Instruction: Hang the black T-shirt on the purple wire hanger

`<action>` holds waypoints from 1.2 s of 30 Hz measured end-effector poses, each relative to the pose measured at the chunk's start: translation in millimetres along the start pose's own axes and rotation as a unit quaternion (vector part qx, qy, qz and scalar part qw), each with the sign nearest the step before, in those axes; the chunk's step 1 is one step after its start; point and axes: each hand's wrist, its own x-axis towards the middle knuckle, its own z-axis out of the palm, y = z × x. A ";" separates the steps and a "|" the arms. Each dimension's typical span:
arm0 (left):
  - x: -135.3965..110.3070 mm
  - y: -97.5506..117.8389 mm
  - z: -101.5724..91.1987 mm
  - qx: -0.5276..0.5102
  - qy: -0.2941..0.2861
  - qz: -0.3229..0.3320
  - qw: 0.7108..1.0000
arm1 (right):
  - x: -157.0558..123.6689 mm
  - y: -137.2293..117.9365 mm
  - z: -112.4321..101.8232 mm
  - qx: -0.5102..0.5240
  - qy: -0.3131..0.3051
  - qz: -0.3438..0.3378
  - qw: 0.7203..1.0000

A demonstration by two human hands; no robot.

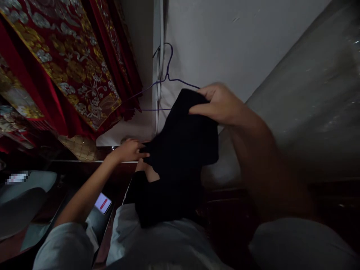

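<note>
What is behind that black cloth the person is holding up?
A blue wire hanger against the white wall. Its hook and left side show, but the rest is covered by the black cloth.

A lived-in room of a home: a purple wire hanger (pixel 168 71) hangs on a plain white wall (pixel 230 41). Left of the hanger drapes red cloth (pixel 70 63) embroidered in gold and silver. Below the hanger stands dark wooden furniture (pixel 119 178), and a phone (pixel 103 203) lies lower left.
</note>
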 end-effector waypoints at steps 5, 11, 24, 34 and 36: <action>-25.8 -15.2 -61.3 0.122 0.006 -0.068 0.990 | 35.6 49.1 8.0 -0.165 0.078 -0.073 0.980; -43.0 19.3 -86.3 0.329 -0.005 -0.062 0.942 | 67.0 128.4 49.3 -0.157 0.093 0.121 0.976; 42.1 29.4 -76.2 0.211 0.103 -0.031 0.971 | 33.8 109.9 -27.0 -0.260 0.098 0.057 0.959; 112.7 21.4 -80.7 0.207 0.213 0.029 0.954 | 7.7 93.7 -26.5 -0.212 0.134 -0.146 0.957; 109.8 15.0 -91.5 0.228 0.195 0.028 0.954 | 14.9 92.7 -52.2 -0.175 0.233 -0.155 0.944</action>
